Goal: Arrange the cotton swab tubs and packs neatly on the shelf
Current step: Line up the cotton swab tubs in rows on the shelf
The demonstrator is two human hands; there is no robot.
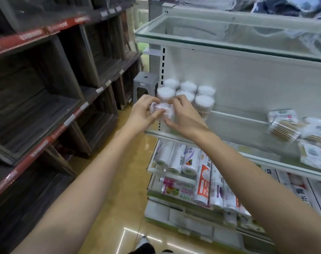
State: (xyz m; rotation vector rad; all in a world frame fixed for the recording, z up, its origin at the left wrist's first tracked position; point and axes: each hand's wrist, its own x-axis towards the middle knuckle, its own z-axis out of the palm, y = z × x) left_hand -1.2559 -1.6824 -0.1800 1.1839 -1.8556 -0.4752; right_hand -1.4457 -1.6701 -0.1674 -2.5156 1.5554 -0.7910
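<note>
Fingers point(157, 112) of both hands curled round a small pack of cotton swabs point(161, 110), held between them in the air just in front of the left end of the white shelf point(234, 116). Left hand point(144, 114) gripped the pack's left end, thumb laid across its front; right hand point(183, 114) pinched its right end, fingertips over the top. Pack clear, white swab tips showing at both ends, lying sideways.

Just behind the hands, stood six round clear cotton swab tubs point(204, 104) with white tops, upright, packed close in two rows at the shelf's left end, against the white back panel. Well apart, at the right end of the same shelf, lay a loose heap of swab packs point(284, 128), tilted and overlapping, wooden sticks showing through the wrap.

Above, hung a glass shelf point(229, 39). Below, sat rolls of plastic bags point(176, 159) and boxed wrap, side by side on the lower shelves. Both bare forearms reached in from the bottom corners. To the left, stood dark wooden shelving point(46, 107) with red edge strips, and a grey plastic stool point(144, 83) on the yellowish floor beyond the hands.
</note>
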